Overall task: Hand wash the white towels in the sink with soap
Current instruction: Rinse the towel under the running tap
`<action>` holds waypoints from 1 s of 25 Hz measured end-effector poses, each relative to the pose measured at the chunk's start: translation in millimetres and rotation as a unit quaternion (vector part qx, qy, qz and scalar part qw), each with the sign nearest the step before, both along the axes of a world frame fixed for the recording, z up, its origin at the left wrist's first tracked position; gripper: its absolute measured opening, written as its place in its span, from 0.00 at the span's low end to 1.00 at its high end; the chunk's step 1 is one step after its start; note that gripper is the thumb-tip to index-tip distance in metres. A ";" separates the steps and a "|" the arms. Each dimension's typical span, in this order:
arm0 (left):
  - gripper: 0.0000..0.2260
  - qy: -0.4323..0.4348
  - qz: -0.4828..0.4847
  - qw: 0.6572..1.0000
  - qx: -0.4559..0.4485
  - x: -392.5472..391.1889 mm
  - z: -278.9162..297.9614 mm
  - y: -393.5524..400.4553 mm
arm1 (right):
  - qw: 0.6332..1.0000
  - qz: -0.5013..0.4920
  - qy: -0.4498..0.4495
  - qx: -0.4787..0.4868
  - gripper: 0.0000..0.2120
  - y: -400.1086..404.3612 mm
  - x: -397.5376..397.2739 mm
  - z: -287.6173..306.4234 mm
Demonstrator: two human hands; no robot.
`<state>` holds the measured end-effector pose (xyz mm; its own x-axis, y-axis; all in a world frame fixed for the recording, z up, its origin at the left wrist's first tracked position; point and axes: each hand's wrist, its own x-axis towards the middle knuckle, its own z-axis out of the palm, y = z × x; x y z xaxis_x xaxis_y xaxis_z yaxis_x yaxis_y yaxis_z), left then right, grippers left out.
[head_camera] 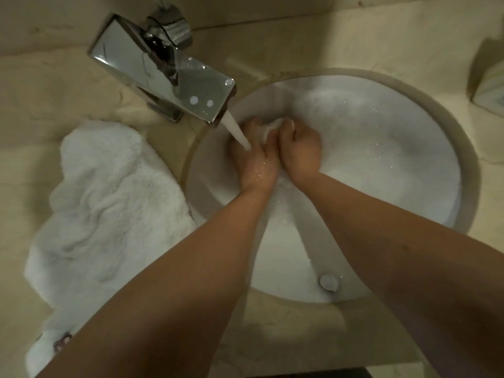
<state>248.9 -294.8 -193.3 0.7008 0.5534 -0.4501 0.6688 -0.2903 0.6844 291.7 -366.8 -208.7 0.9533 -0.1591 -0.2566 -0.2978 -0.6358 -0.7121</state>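
Both my hands are low in the round white sink (387,170), pressed side by side around a small bunched white towel (271,129). My left hand (252,156) grips its left part and my right hand (298,148) grips its right part. Only a little of the cloth shows between the fingers and below the palms. Water streams from the chrome faucet (163,72) onto the back of my left hand. A second white towel (106,203) lies crumpled on the counter to the left of the sink.
The beige stone counter (354,36) surrounds the sink. An overflow hole (328,281) sits in the near wall of the sink. A pale object (491,85) stands at the right edge, cut off by the frame. The faucet spout overhangs the sink's left rim.
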 end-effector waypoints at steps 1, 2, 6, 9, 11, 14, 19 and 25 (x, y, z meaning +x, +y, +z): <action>0.37 -0.005 0.005 1.000 0.007 -1.9 -0.3 2.1 | 0.999 -0.038 -0.006 0.026 0.19 -2.3 -6.2 2.5; 0.43 -0.002 0.010 1.000 0.000 -3.3 0.5 4.1 | 0.997 -0.061 -0.012 0.040 0.19 -5.5 -11.2 5.5; 0.48 -0.001 0.067 0.979 -0.191 0.5 17.5 3.8 | 0.988 -0.091 -0.060 0.107 0.12 -9.1 -16.7 25.1; 0.34 -0.087 0.112 0.952 -0.273 4.0 26.2 13.3 | 0.979 -0.086 -0.056 0.176 0.09 -0.5 -15.0 35.4; 0.33 -0.140 0.097 0.961 -0.217 0.3 26.8 22.3 | 0.982 -0.056 -0.031 0.178 0.12 7.6 -14.1 35.8; 0.39 -0.173 0.059 0.979 -0.091 -13.1 30.4 25.3 | 0.988 -0.012 -0.047 0.147 0.14 11.7 -13.0 39.6; 0.35 -0.189 0.008 0.982 -0.003 -21.3 29.0 26.6 | 0.970 -0.021 0.038 0.239 0.15 14.2 -16.0 45.3; 0.17 -0.124 0.026 0.990 -0.065 -19.3 15.4 20.0 | 0.986 0.003 0.038 0.164 0.25 17.4 -28.1 27.7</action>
